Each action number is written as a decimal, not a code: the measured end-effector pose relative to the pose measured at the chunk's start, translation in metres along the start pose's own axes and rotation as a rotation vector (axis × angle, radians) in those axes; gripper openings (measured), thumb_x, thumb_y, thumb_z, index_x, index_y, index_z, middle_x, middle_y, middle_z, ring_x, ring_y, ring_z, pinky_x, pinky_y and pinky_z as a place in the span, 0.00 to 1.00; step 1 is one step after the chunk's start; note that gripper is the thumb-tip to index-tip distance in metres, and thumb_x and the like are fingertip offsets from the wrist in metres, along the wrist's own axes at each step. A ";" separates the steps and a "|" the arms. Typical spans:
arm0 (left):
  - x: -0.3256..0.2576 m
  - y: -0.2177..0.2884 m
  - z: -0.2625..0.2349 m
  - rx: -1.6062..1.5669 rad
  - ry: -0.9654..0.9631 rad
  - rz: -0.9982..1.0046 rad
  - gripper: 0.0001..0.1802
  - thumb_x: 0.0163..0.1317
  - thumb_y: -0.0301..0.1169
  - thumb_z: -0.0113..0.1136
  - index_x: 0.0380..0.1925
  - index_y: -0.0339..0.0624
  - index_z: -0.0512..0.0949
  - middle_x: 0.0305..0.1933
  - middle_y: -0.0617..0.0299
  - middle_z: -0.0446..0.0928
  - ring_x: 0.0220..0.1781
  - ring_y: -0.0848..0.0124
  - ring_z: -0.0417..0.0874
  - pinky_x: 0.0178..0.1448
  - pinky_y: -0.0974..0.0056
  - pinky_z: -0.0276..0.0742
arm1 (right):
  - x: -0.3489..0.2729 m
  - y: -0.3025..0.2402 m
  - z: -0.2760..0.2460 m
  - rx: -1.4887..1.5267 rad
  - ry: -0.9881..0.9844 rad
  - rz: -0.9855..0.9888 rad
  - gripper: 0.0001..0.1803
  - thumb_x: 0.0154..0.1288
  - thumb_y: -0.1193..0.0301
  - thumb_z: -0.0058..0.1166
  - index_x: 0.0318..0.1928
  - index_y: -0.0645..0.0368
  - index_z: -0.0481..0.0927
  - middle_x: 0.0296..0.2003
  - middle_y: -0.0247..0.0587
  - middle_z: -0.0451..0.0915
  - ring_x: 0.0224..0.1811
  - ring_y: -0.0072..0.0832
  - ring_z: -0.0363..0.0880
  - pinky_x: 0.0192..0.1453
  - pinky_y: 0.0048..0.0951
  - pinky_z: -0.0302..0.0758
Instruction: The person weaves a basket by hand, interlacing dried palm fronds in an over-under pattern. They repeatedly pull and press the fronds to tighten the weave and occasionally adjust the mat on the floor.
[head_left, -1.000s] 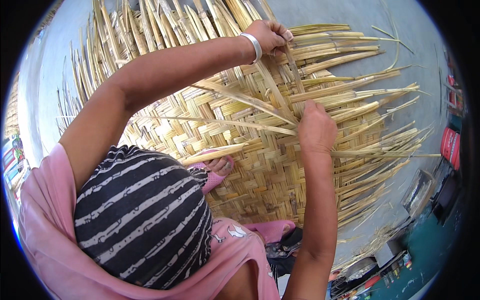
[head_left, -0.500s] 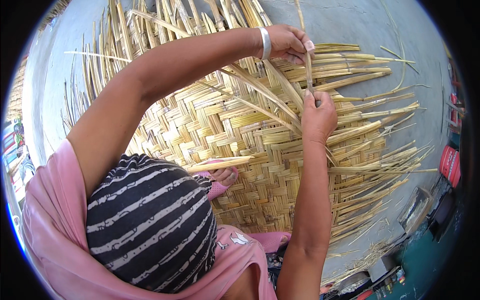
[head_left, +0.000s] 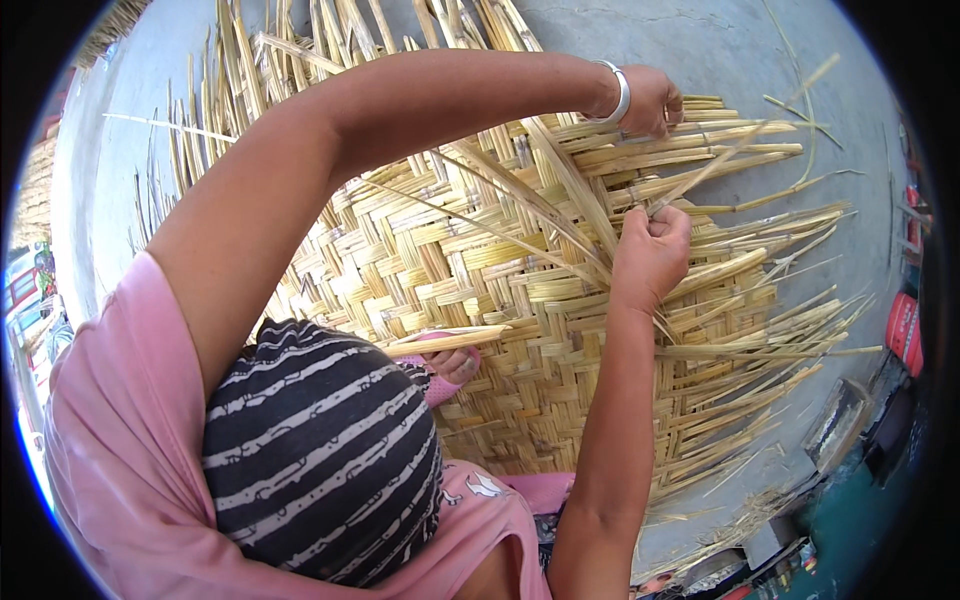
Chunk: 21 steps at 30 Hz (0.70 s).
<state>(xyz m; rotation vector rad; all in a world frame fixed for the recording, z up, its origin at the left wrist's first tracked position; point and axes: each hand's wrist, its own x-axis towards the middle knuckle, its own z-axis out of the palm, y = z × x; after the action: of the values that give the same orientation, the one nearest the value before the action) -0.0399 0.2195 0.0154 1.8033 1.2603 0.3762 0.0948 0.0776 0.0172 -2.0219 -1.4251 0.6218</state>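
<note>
A large mat (head_left: 480, 330) of split, straw-coloured reed strips lies in front of me, its loose ends fanning out along the far and right sides. My right hand (head_left: 652, 255) is closed in a pinch on a thin reed strip (head_left: 715, 165), which slants up and away to the right over the loose ends. Farther out, my left hand (head_left: 650, 100), with a silver bangle (head_left: 618, 92) on its wrist, is curled down over the loose strips at the upper right. Whatever its fingertips grip is hidden.
Grey concrete floor (head_left: 690, 40) surrounds the mat. A foot in a pink shoe (head_left: 452, 362) rests on the mat beside a loose strip (head_left: 450, 341). At the right stand a red container (head_left: 903, 333) and a rough block (head_left: 838, 424). Straw scraps (head_left: 735, 530) litter the lower right.
My left hand has let go of the upright reed strip and moved right to the loose ends. The strip in my right hand now leans to the right; that hand has shifted slightly right.
</note>
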 end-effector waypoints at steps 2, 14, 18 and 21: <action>0.002 -0.005 -0.006 0.053 0.038 0.002 0.24 0.50 0.34 0.66 0.48 0.38 0.75 0.43 0.57 0.80 0.40 0.66 0.82 0.46 0.64 0.77 | -0.001 0.000 0.001 0.032 -0.001 0.005 0.10 0.51 0.69 0.55 0.33 0.60 0.73 0.21 0.37 0.77 0.23 0.33 0.76 0.33 0.34 0.73; 0.007 0.009 -0.005 -0.195 -0.432 -0.249 0.39 0.44 0.45 0.72 0.56 0.41 0.70 0.58 0.52 0.71 0.58 0.58 0.71 0.57 0.53 0.71 | -0.002 0.009 0.002 0.210 -0.020 0.065 0.11 0.52 0.70 0.56 0.31 0.63 0.71 0.22 0.36 0.76 0.23 0.26 0.73 0.33 0.30 0.72; 0.005 0.008 0.001 -0.201 -0.363 -0.285 0.41 0.41 0.44 0.74 0.57 0.41 0.69 0.57 0.52 0.71 0.58 0.58 0.71 0.57 0.54 0.70 | 0.000 0.015 0.006 0.260 -0.018 0.121 0.10 0.52 0.70 0.56 0.31 0.63 0.71 0.21 0.36 0.75 0.22 0.26 0.73 0.32 0.29 0.72; -0.001 0.008 0.008 -0.153 -0.332 -0.296 0.42 0.40 0.44 0.74 0.56 0.41 0.70 0.56 0.52 0.73 0.57 0.59 0.72 0.56 0.55 0.71 | 0.002 0.017 0.008 0.258 -0.019 0.131 0.10 0.52 0.70 0.56 0.31 0.63 0.70 0.21 0.35 0.75 0.22 0.25 0.73 0.32 0.29 0.72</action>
<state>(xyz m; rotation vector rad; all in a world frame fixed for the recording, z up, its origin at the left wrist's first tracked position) -0.0303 0.2140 0.0176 1.4512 1.2024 0.0045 0.1014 0.0765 -0.0001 -1.9173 -1.1627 0.8372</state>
